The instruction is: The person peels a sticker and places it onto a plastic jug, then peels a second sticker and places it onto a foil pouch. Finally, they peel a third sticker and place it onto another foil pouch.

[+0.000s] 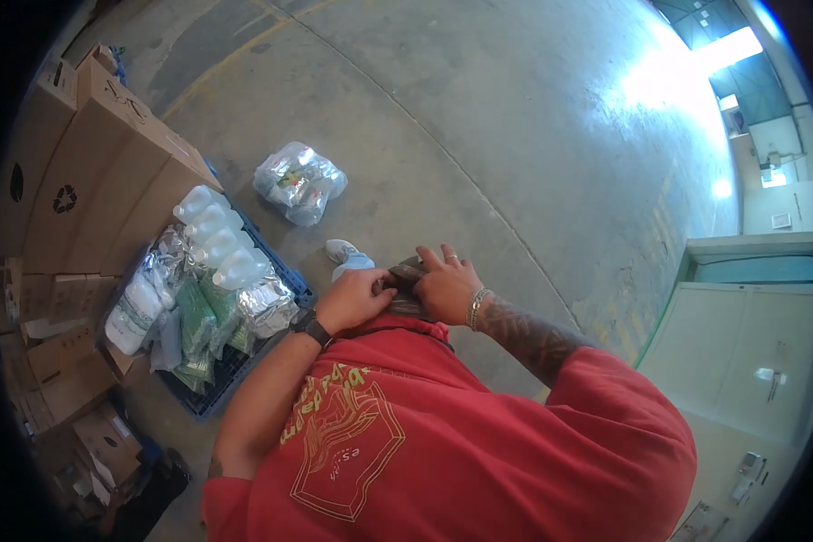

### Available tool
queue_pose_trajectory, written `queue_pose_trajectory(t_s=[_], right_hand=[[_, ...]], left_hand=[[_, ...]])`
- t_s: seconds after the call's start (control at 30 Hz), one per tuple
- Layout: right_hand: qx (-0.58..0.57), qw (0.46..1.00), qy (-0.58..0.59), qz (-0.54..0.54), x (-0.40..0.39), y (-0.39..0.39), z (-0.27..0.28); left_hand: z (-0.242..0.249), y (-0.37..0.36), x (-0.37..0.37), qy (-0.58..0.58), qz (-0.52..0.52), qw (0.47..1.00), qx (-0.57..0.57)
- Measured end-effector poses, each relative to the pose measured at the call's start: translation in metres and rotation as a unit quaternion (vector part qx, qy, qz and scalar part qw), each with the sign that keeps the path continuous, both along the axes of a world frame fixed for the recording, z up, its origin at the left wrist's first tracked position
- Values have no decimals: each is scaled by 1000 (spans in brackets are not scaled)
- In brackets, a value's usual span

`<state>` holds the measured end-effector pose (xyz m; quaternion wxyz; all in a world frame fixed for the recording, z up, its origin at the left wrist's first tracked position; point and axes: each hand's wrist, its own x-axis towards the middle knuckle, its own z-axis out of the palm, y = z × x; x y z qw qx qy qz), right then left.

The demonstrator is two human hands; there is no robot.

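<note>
Both hands meet in front of my waist, just past the hem of my red T-shirt [479, 425]. Between them lies bunched dark brown cloth [405, 275]. My left hand [359, 298], with a dark watch at the wrist, is closed, its curled fingers and thumb pinching the cloth's near left side. On the cloth's right side rests my right hand [449, 287], a bracelet on its wrist. Its visible fingers are stretched out and apart, and one wears a ring; its thumb is hidden. A white shoe [341, 251] shows beyond my left hand.
On my left, a blue pallet [289, 275] carries clear plastic jugs [221, 239], green bags [199, 316] and silvery packs [269, 305]. Large cardboard boxes [99, 172] stand behind it. A plastic-wrapped bundle [300, 183] sits on the concrete floor [515, 117]. Pale doors [741, 343] are at right.
</note>
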<state>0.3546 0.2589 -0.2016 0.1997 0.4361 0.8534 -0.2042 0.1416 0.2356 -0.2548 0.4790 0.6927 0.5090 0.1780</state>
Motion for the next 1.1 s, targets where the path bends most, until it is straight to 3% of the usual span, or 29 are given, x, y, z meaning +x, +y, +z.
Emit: queue_pose_trajectory(t_s=[0.17, 0.57, 0.73, 1.1], right_hand=[[14, 999, -22, -32, 3, -1, -30], [117, 993, 5, 12, 0, 5, -75], [24, 1000, -6, 7, -1, 15, -72], [121, 992, 9, 35, -8, 7, -86]], left_hand=[[-19, 1, 3, -33, -28, 999, 5], [-28, 3, 11, -18, -41, 999, 13], [-30, 3, 10, -30, -17, 999, 7], [-30, -7, 11, -30, -12, 999, -24]])
